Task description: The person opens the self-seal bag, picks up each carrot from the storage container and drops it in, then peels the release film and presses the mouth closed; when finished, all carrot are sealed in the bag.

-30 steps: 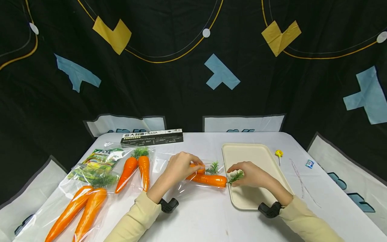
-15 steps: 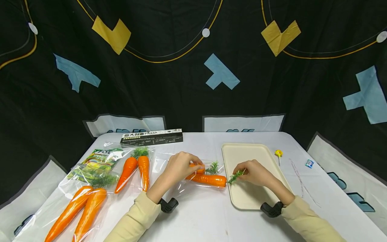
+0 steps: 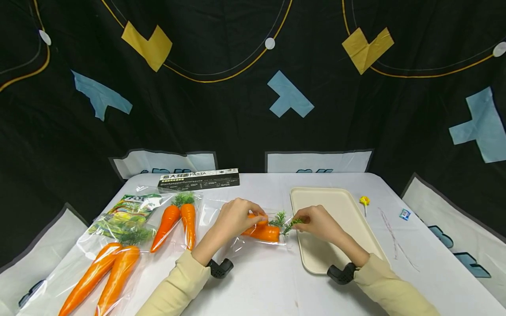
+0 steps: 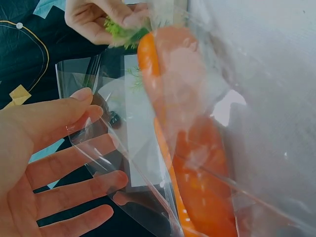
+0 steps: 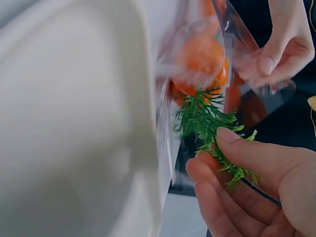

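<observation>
A clear plastic bag (image 3: 235, 252) lies mid-table with two orange carrots in it. My left hand (image 3: 239, 217) pinches the bag's edge between thumb and index finger; in the left wrist view its other fingers spread behind the film. The nearer carrot (image 3: 265, 233) lies inside the bag, its green top (image 5: 212, 123) sticking out at the mouth. My right hand (image 3: 318, 224) pinches those leaves between thumb and fingertips, over the tray's left edge. The second carrot (image 3: 258, 218) is partly hidden by my left hand, its own leafy top (image 3: 279, 218) beside the first.
A beige tray (image 3: 352, 208) stands right of the bag. To the left lie bagged carrots (image 3: 118, 272), more carrots (image 3: 170, 221) and a green vegetable packet (image 3: 132, 210). A black pasta box (image 3: 199, 179) is at the back; a yellow lollipop (image 3: 364, 201) and small blue packet (image 3: 405, 213) lie right.
My right hand closed on the carrot's leaves, then moved left. The nearer carrot slid left, deeper into the bag. My left hand stayed in place.
</observation>
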Motion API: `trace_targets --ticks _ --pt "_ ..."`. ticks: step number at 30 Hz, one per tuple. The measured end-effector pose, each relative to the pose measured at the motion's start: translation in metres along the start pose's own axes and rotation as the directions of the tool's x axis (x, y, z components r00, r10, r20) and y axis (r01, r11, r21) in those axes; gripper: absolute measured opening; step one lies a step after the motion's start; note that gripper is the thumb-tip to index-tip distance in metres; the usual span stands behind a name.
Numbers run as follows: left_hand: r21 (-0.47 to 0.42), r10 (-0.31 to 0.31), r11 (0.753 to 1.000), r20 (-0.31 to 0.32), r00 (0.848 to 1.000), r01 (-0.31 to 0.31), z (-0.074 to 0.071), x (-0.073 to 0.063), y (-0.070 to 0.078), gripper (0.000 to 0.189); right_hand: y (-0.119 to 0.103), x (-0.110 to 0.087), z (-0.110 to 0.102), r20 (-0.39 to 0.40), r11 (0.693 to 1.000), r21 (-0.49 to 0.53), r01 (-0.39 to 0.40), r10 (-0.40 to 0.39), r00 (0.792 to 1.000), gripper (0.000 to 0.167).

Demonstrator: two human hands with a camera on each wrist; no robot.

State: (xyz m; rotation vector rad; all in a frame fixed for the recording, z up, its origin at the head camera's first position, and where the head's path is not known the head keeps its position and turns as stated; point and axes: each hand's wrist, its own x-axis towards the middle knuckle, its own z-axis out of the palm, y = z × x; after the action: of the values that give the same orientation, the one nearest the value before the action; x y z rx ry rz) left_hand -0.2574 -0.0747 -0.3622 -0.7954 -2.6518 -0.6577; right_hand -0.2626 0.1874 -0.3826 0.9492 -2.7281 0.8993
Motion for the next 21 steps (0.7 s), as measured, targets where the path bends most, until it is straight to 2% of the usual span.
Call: trace_targets --ticks 12,16,21 --pt "0.019 -0.003 1.0 -0.008 1.0 0.003 0.0 0.0 0.0 0.007 -0.018 0.018 0.019 0.038 0.996 0.087 -0.014 0.011 0.999 0.007" --pt "0.018 -0.003 1.0 -0.008 1.0 0.003 0.0 0.0 0.0 0.008 -0.018 0.018 0.021 0.043 0.998 0.064 0.004 -0.007 0.999 0.009" --pt "0.008 -0.008 1.0 0.012 1.0 0.008 0.0 0.0 -0.001 0.011 -0.016 0.011 0.017 0.054 0.999 0.033 0.001 -0.003 0.999 0.022"
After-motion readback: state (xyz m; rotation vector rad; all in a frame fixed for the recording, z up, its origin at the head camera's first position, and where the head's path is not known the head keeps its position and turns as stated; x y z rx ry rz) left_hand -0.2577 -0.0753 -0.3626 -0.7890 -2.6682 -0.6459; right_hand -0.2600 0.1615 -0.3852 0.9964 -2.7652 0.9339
